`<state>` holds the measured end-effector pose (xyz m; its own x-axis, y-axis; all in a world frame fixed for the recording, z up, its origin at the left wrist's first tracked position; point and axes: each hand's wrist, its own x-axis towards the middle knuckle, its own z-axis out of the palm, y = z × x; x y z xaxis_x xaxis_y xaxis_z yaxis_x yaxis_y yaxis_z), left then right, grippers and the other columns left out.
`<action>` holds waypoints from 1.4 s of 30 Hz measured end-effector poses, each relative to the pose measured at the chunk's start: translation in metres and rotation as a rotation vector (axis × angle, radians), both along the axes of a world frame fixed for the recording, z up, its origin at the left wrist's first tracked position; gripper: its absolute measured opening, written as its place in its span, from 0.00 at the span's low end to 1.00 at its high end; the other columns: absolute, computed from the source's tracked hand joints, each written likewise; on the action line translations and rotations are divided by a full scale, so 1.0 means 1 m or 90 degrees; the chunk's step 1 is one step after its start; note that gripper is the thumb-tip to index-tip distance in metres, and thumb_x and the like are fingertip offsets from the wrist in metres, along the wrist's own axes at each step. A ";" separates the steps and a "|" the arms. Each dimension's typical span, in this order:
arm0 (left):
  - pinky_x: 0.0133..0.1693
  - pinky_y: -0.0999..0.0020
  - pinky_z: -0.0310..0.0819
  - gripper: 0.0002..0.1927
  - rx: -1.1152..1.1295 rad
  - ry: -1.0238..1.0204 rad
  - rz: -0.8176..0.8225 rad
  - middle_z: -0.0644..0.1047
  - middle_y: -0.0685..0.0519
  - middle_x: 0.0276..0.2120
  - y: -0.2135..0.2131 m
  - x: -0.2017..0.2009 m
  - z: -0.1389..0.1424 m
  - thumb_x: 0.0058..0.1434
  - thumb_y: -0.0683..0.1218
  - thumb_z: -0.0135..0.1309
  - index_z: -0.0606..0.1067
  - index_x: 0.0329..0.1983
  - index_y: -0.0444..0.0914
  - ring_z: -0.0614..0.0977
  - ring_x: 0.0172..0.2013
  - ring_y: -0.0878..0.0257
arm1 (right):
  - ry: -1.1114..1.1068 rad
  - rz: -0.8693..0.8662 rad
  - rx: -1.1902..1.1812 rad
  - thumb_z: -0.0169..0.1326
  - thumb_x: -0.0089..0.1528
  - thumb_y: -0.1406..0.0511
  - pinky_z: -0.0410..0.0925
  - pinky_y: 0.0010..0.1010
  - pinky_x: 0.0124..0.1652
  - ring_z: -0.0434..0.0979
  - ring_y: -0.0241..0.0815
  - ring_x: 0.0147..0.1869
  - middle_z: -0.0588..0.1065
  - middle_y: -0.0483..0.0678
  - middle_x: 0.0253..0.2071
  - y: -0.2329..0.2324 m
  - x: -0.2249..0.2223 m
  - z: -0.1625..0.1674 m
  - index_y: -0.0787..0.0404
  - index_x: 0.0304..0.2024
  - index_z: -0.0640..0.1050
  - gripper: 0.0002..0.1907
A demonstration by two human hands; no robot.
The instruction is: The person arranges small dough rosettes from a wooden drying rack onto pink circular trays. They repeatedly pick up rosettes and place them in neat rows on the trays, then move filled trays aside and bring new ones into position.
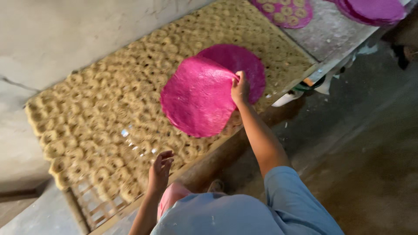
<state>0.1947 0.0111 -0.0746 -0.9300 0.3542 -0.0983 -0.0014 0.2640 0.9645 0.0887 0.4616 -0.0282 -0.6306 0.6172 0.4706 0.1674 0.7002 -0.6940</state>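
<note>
My right hand [240,89] grips the edge of a round pink mat [198,98] and holds it tilted above a long tray [104,213] covered with many coiled beige noodle nests [100,117]. A second pink round mat [248,65] lies flat on the nests just behind the held one. My left hand [160,172] hovers with fingers apart over the near edge of the tray, holding nothing.
A pink mat carrying several noodle coils [285,11] and a stack of pink mats [374,9] sit on a grey table top [322,35] at the far right. A plaster wall [65,35] borders the tray's far side. Dark concrete floor [361,152] lies to the right.
</note>
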 end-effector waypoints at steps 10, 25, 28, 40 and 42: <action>0.44 0.66 0.79 0.14 -0.079 0.006 -0.011 0.84 0.49 0.43 0.122 -0.023 0.003 0.67 0.45 0.50 0.75 0.54 0.37 0.86 0.45 0.60 | -0.108 -0.155 0.197 0.68 0.48 0.60 0.68 0.54 0.53 0.75 0.68 0.53 0.76 0.64 0.45 0.161 -0.007 -0.028 0.67 0.52 0.73 0.33; 0.48 0.63 0.77 0.14 0.020 0.153 -0.011 0.82 0.48 0.48 0.422 -0.164 0.135 0.68 0.42 0.48 0.76 0.55 0.35 0.84 0.48 0.60 | -0.049 0.155 -0.040 0.65 0.59 0.61 0.67 0.40 0.34 0.73 0.44 0.31 0.73 0.50 0.28 0.308 -0.061 0.073 0.64 0.33 0.74 0.15; 0.51 0.63 0.77 0.14 0.029 0.189 -0.046 0.82 0.48 0.49 0.464 -0.173 0.155 0.68 0.41 0.47 0.75 0.55 0.34 0.84 0.49 0.60 | 0.014 0.109 -0.048 0.64 0.61 0.63 0.64 0.35 0.33 0.67 0.41 0.30 0.68 0.48 0.24 0.417 -0.091 0.134 0.64 0.27 0.71 0.16; 0.54 0.63 0.76 0.17 -0.071 0.116 0.226 0.80 0.48 0.53 0.518 -0.197 0.013 0.69 0.43 0.50 0.75 0.59 0.34 0.81 0.53 0.60 | 0.124 -0.519 -0.090 0.61 0.61 0.65 0.63 0.37 0.44 0.70 0.40 0.44 0.72 0.44 0.39 0.973 -0.011 0.199 0.53 0.35 0.72 0.09; 0.53 0.64 0.75 0.17 -0.059 0.088 0.241 0.80 0.48 0.54 0.552 -0.194 0.006 0.69 0.42 0.50 0.75 0.59 0.34 0.81 0.53 0.60 | 0.077 -0.596 -0.137 0.62 0.61 0.66 0.62 0.40 0.47 0.70 0.41 0.47 0.72 0.45 0.41 1.010 0.006 0.164 0.54 0.37 0.73 0.08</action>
<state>0.0008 0.5631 -0.0688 -0.9996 -0.0193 0.0209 0.0127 0.3551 0.9348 0.0947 1.4716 0.1356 0.2051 0.9257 0.3179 0.5116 0.1755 -0.8411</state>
